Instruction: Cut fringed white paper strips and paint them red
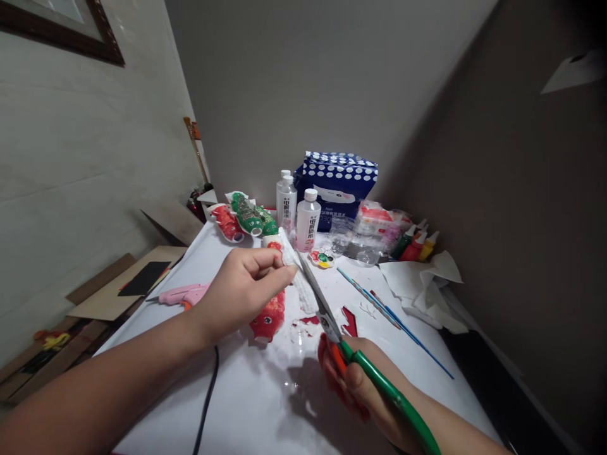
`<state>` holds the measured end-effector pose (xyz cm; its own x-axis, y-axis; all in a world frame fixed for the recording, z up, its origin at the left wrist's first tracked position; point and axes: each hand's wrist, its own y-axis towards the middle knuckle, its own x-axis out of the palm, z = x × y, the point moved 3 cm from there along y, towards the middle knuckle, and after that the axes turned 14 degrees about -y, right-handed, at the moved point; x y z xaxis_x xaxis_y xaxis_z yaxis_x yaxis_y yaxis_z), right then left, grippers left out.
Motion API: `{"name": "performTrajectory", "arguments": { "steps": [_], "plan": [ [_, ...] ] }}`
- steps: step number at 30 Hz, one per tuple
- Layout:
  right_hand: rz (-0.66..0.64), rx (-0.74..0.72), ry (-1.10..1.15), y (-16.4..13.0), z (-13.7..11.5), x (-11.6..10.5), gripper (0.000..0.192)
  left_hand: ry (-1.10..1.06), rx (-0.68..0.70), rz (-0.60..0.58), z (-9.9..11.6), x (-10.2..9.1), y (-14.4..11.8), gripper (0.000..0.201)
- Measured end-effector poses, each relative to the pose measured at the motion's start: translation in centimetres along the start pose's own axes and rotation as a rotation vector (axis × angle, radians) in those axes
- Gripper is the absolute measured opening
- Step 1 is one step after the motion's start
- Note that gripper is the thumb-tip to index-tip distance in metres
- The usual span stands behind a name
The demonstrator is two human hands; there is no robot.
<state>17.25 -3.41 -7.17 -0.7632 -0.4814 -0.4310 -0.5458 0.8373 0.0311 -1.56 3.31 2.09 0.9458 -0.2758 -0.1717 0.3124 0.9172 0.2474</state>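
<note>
Your left hand (pixel 249 281) pinches a white strip (pixel 303 292), and your right hand (pixel 363 393) grips green-handled scissors (pixel 332 325) beside it.

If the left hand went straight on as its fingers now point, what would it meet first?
Past the white strip it pinches, the left hand would probably meet the scissor blades, though depth is unclear.

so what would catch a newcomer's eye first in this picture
Probably the green-handled scissors in the right hand, their blades alongside a white strip that the left hand pinches near the middle of the view. Next, perhaps, the blue bag with white dots, upright behind the bottles, and the red and green fish shapes clustered to the bottles' left.
</note>
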Motion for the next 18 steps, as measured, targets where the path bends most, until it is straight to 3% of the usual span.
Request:
{"name": "performTrajectory", "arguments": {
  "steps": [4,13,18],
  "plan": [
    [-0.002,-0.003,0.084,0.2,0.7,0.7,0.060,-0.051,-0.033,-0.016,-0.1,-0.1,0.2,0.035],
    [0.033,-0.052,-0.090,0.7,-0.1,0.6,0.073,0.071,0.061,-0.038,-0.5,0.3,0.3,0.036],
    [0.068,-0.102,-0.048,0.8,-0.2,0.5,0.069,0.078,0.083,-0.047,-0.5,0.4,0.3,0.038]
  ]
}}
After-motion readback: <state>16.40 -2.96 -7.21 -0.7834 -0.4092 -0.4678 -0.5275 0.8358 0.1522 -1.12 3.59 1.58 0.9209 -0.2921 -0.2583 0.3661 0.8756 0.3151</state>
